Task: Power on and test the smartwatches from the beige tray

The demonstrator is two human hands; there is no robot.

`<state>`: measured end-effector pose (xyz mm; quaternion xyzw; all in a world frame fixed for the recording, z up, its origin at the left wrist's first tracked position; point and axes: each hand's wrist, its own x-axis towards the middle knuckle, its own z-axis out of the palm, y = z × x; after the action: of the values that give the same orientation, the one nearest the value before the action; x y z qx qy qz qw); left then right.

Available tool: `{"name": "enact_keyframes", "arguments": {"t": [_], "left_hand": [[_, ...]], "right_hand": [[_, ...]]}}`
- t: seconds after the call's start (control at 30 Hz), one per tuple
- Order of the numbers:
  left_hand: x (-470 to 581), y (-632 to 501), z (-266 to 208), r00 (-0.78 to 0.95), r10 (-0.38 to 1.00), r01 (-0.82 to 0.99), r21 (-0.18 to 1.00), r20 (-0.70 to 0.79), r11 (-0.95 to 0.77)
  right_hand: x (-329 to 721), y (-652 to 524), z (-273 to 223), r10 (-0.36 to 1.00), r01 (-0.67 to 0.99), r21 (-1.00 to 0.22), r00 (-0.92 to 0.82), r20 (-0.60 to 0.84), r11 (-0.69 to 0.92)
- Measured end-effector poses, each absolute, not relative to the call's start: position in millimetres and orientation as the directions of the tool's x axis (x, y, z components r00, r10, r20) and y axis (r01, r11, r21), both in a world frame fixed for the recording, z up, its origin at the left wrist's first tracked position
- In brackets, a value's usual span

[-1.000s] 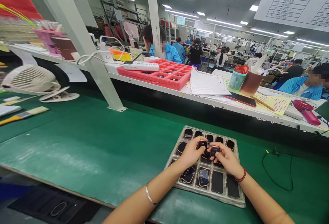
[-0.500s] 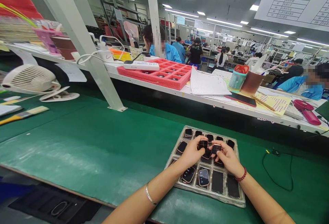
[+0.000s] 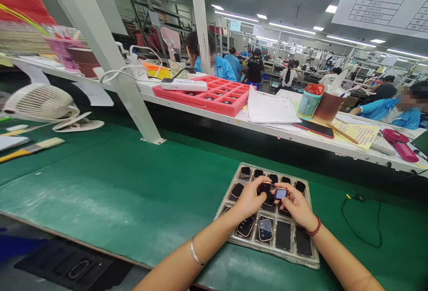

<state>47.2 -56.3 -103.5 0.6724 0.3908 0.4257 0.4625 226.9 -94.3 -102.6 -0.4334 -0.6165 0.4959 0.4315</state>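
My left hand [image 3: 251,197] is closed around a square smartwatch [image 3: 265,187] with a dark screen. Close beside it, my right hand [image 3: 296,204] grips another smartwatch [image 3: 281,194], whose screen is lit pale. Both are held just above a clear plastic tray [image 3: 272,252] divided into compartments. Several smartwatches lie in the tray, among them one with a lit face [image 3: 265,229] and one to its left [image 3: 246,226]. Two compartments at the near right hold only a black lining [image 3: 283,236]. My hands hide part of the middle rows.
The tray lies on a green bench mat [image 3: 110,193]. Behind it runs a white shelf [image 3: 214,115] with a red foam tray [image 3: 197,103], papers [image 3: 270,106] and pen cups. A slanted post [image 3: 130,90], a white fan [image 3: 42,104] and a brush [image 3: 36,146] are left; a cable [image 3: 363,237] lies right.
The screen of the watch in my right hand has gone from dark with a cross to pale and lit. The cross on the left watch no longer shows. My hands have hardly moved.
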Motion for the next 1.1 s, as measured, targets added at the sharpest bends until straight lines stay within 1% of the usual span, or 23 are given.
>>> {"name": "enact_keyframes", "arguments": {"t": [0.3,0.73,1.1], "left_hand": [[46.4,-56.9,-100.0,0.34,0.904,0.159,0.931,0.261,-0.328],[46.3,-57.1,-101.2,0.343,0.903,0.173,0.928,0.257,-0.33],[46.7,-57.8,-102.3,0.35,0.9,0.2,0.918,0.261,-0.344]], "right_hand": [[226.4,-95.3,-102.9,0.962,0.111,-0.985,-0.254,0.098,0.129],[226.4,-94.3,-102.2,0.96,0.112,-0.984,-0.257,0.109,0.142],[227.8,-93.2,-106.5,0.961,0.114,-0.986,-0.261,0.092,0.125]]}}
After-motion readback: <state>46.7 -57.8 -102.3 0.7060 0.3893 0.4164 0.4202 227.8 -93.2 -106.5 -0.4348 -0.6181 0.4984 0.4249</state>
